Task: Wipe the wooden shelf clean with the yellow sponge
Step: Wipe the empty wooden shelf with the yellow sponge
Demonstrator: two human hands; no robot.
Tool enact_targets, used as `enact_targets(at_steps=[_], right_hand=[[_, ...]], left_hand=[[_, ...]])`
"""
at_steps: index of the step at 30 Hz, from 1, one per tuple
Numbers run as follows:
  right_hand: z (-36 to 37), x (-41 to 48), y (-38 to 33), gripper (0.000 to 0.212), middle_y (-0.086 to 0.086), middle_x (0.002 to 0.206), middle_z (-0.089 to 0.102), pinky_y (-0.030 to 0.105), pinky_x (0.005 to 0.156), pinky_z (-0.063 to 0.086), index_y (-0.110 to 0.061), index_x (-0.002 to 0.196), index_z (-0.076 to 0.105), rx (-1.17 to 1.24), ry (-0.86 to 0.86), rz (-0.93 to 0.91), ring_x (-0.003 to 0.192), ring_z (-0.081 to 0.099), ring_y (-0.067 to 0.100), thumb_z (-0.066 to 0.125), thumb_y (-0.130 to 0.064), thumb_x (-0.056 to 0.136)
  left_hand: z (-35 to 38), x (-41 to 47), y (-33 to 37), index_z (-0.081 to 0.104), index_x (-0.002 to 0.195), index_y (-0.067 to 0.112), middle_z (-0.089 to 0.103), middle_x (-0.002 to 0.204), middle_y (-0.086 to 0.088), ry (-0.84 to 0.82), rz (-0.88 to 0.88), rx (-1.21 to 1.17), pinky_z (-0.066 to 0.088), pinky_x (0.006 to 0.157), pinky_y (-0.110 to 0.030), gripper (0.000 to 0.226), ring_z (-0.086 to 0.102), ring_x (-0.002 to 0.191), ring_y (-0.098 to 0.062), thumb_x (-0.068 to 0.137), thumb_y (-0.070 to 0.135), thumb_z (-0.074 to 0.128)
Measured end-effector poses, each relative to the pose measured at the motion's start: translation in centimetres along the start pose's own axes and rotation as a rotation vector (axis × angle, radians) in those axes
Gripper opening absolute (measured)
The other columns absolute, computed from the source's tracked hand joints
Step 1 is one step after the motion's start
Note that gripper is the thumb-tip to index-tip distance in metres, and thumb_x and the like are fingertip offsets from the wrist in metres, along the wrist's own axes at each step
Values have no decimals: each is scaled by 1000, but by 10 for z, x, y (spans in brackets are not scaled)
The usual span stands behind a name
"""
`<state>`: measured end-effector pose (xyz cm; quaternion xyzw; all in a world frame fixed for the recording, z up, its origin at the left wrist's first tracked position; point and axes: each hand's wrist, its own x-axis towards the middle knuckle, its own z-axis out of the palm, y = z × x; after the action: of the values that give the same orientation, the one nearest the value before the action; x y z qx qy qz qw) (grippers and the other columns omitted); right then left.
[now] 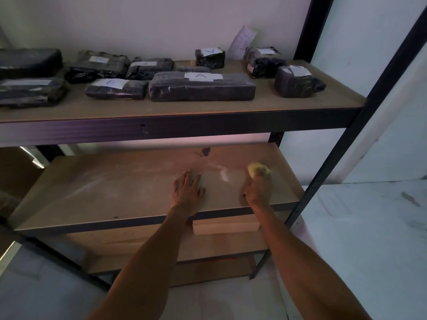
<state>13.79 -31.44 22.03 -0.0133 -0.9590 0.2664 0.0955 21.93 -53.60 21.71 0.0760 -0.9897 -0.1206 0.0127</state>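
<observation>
The wooden shelf (129, 188) is the middle board of a dark metal rack, dusty with pale streaks and a white smear (223, 173) near its right half. A dark stain (205, 151) marks the back. My right hand (257, 189) grips the yellow sponge (257, 170) and presses it on the board near the right end. My left hand (187, 189) lies flat on the board, fingers straight, just left of the smear.
The upper shelf (208, 105) carries several black wrapped packages (202, 86) with white labels. A pale wooden block (225, 225) lies on the lower shelf under my arms. A black rack post (346, 135) rises at the right. White wall and floor lie to the right.
</observation>
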Motion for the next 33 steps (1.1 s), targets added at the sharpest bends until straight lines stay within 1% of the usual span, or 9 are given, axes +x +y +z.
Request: enact_targets(at_steps=[2, 4, 8, 12, 16, 21, 25, 29, 33], right_hand=[[4, -4, 8, 43, 26, 137, 46, 47, 101, 43, 1, 128, 48, -108, -19, 44, 124, 44, 44, 47, -20, 91], [20, -14, -17, 41, 25, 137, 47, 46, 102, 42, 0, 127, 50, -115, -59, -44, 127, 42, 43, 46, -19, 91], [31, -31, -73, 37, 21, 132, 53, 41, 98, 44, -5, 128, 52, 96, -138, -202, 121, 48, 39, 49, -13, 92], [-20, -21, -47, 38, 15, 129, 58, 39, 99, 48, -10, 131, 54, 243, -77, -168, 114, 57, 31, 53, -8, 93], [-44, -50, -17, 44, 8, 135, 57, 23, 109, 34, -8, 129, 58, 204, -246, -419, 125, 53, 21, 53, 7, 88], [-8, -61, -27, 43, 16, 134, 58, 41, 109, 41, -6, 125, 62, 103, -276, -466, 125, 54, 30, 59, 3, 83], [-9, -35, -48, 37, 19, 129, 61, 39, 106, 44, -6, 120, 66, 93, -276, -428, 117, 59, 34, 59, -3, 84], [-22, -51, -42, 40, 13, 125, 64, 32, 101, 47, -11, 119, 67, 142, -255, -402, 112, 62, 27, 58, 1, 83], [-17, -74, -35, 45, 11, 137, 56, 37, 109, 41, -11, 128, 61, 63, -304, -503, 124, 54, 27, 59, 3, 85]], left_hand=[[1, 0, 1, 20, 156, 23, 4, 168, -8, 6, -5, -8, 5, 124, -48, 58, -1, 155, -26, 104, 47, 27], [2, 1, 2, 19, 156, 24, 3, 168, -7, 8, -8, -7, 5, 124, -49, 59, -1, 155, -26, 103, 49, 28], [0, 0, -1, 17, 158, 25, 1, 168, -4, 1, -9, -3, 3, 125, -48, 59, -2, 155, -23, 104, 49, 23], [-1, 0, -3, 20, 157, 26, 3, 168, -2, 17, -1, -7, 4, 124, -47, 56, 0, 155, -22, 105, 47, 22], [-1, 1, -2, 20, 156, 26, 4, 168, -3, 23, -14, -1, 4, 122, -47, 56, 1, 155, -23, 104, 46, 25], [-2, -1, 1, 18, 158, 26, 1, 168, -3, 10, -28, 14, 2, 123, -47, 56, -2, 155, -22, 105, 45, 21], [-4, 0, 2, 21, 157, 28, 5, 168, -2, 4, -35, 31, 6, 122, -47, 54, 1, 154, -21, 105, 44, 23], [-3, -2, -1, 21, 157, 28, 5, 168, -2, 8, -32, 26, 7, 123, -46, 54, 2, 155, -21, 105, 44, 22], [-4, -1, 2, 20, 157, 28, 3, 168, -2, 2, -39, 23, 7, 123, -47, 55, 1, 155, -21, 105, 43, 22]])
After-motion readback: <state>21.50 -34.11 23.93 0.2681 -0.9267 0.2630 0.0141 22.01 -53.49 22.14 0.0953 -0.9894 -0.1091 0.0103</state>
